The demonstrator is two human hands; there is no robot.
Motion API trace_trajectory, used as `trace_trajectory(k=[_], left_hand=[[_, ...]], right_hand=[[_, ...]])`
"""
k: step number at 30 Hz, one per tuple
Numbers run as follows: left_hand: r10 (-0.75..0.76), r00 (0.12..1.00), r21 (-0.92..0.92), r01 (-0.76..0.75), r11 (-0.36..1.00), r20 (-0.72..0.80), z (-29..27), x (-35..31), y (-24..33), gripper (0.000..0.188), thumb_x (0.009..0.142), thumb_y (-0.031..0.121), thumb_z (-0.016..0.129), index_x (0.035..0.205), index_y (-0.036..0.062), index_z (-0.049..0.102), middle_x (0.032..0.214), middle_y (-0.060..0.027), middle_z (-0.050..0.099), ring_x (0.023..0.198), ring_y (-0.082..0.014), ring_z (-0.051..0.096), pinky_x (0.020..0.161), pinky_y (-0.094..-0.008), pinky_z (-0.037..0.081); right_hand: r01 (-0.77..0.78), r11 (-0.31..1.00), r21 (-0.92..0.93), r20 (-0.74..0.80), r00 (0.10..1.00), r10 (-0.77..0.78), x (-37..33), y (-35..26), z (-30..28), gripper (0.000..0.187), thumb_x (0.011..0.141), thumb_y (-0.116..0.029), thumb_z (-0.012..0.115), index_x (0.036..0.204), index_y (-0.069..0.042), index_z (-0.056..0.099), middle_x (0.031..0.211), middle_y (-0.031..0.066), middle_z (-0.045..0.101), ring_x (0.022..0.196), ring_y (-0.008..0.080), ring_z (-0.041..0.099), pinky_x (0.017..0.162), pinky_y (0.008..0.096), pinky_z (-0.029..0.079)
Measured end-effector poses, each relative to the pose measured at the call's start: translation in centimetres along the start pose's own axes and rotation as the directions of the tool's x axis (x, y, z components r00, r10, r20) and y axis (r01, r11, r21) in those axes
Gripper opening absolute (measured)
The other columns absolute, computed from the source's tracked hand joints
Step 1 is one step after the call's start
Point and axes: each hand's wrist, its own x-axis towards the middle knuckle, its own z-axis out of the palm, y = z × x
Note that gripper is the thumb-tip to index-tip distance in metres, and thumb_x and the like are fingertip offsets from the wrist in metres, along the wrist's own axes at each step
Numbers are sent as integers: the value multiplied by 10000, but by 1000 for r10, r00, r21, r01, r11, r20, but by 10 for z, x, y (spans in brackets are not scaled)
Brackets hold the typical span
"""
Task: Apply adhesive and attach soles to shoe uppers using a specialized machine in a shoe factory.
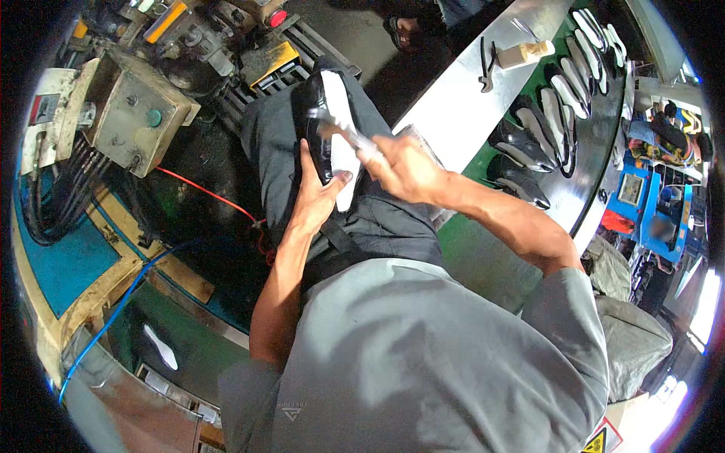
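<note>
A black shoe upper with a white insole lies sole-up across my lap. My left hand grips it near its lower end, thumb pressed against the edge of the white insole. Closed around the handle of a hammer, my right hand is just to the right of the shoe. The hammer is smeared by motion, and its head is over the upper half of the shoe. I cannot tell whether the head touches the shoe.
On the right bench, several black shoes with pale soles stand in a row. Pincers and a pale block lie on the white tabletop. At left is a machine with a control box. A white insole lies at lower left.
</note>
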Motion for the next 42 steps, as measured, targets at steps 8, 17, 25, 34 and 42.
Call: trace_trajectory(k=[8, 17, 25, 34, 42], left_hand=[[48, 999, 67, -48, 997, 6, 0, -7, -7, 1146, 939, -77, 742, 1733, 23, -79, 1708, -255, 289, 1525, -293, 399, 1228, -349, 385], [149, 982, 447, -186, 875, 117, -61, -38, 45, 1026, 822, -48, 798, 1707, 13, 282, 1711, -227, 398, 1566, -303, 416, 1283, -392, 329], [83, 991, 222, -105, 969, 108, -75, 47, 186, 689, 938, 86, 792, 1554, -52, 515, 1246, -152, 757, 1052, -189, 734, 943, -335, 584], [-76, 970, 237, 19, 971, 232, -1, 8, 53, 836, 837, 13, 852, 1562, -26, 437, 1408, -162, 635, 1271, -255, 622, 1110, -386, 488], [180, 981, 581, -107, 807, -69, 13, -35, 10, 924, 909, 103, 797, 1662, -71, 290, 1608, -348, 455, 1496, -459, 467, 1246, -466, 379]], right_hand=[[-178, 983, 32, 90, 980, 175, -5, -19, -1, 514, 1113, -368, 581, 817, 45, 651, 711, 307, 656, 708, 536, 671, 669, 601, 538], [-216, 952, -216, 56, 971, 233, -40, 13, -21, 489, 1126, -395, 573, 904, 32, 664, 665, 258, 621, 623, 438, 660, 623, 534, 529], [-353, 934, 54, 27, 936, 352, -57, -11, -42, 456, 1135, -351, 556, 928, 39, 666, 719, 218, 638, 685, 350, 675, 689, 484, 513], [-237, 960, -151, 200, 943, 265, -82, 15, -31, 432, 1102, -307, 567, 1297, 63, 675, 1039, 267, 733, 966, 487, 706, 880, 563, 558], [103, 940, -326, 339, 941, 14, -42, 19, -5, 339, 1099, -321, 593, 1141, 12, 639, 942, 207, 657, 836, 444, 714, 753, 548, 588]])
